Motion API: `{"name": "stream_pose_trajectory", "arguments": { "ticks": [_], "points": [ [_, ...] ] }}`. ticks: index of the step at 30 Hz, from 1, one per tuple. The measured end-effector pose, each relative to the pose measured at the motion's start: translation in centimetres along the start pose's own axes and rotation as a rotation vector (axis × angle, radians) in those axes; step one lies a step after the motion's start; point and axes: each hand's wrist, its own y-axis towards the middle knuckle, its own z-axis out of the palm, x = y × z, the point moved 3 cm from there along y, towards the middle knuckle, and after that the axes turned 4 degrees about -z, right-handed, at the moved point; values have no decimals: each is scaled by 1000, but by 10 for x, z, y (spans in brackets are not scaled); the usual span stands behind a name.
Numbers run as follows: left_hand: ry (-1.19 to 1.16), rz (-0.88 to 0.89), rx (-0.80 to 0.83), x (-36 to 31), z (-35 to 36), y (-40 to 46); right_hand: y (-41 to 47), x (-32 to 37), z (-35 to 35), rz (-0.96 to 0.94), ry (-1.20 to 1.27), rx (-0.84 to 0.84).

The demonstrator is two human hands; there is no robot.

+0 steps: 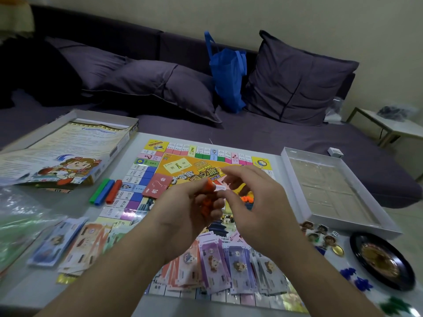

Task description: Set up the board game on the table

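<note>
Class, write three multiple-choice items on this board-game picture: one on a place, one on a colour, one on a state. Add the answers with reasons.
1. Where is the blue bag?
A. on the sofa
B. on the board
C. in the tray

2. What colour are the small pieces in the left hand?
A. white
B. orange
C. purple

3. How is the game board?
A. folded shut
B. boxed
C. laid open flat

Answers: A, it stands between cushions; B, orange shows among the fingers; C, its squares lie spread on the table.

One board, two box halves and three sticks lie there. Three cushions and one bag sit behind.
</note>
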Motion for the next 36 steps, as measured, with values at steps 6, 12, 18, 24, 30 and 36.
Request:
{"name": "stream_pose_trajectory", "arguments": {
  "ticks": [6, 12, 18, 24, 30, 36],
  "points": [
    [-34, -40, -58, 2, -5, -1, -6, 13, 19, -68, -169, 161],
    [-93, -46, -39, 4, -5, -3, -4, 10, 23, -46, -168, 219],
    [-88, -33, -40, 5, -4, 2, 0, 8, 3, 127, 52, 23],
    [208, -48, 40, 7, -9, 6, 3, -19, -8, 356, 296, -68],
    [408, 28, 103, 7, -7, 7, 4, -22, -7, 334, 424, -12],
    [481, 115, 89, 7, -9, 8, 3, -22, -10, 255, 346, 4]
  ]
}}
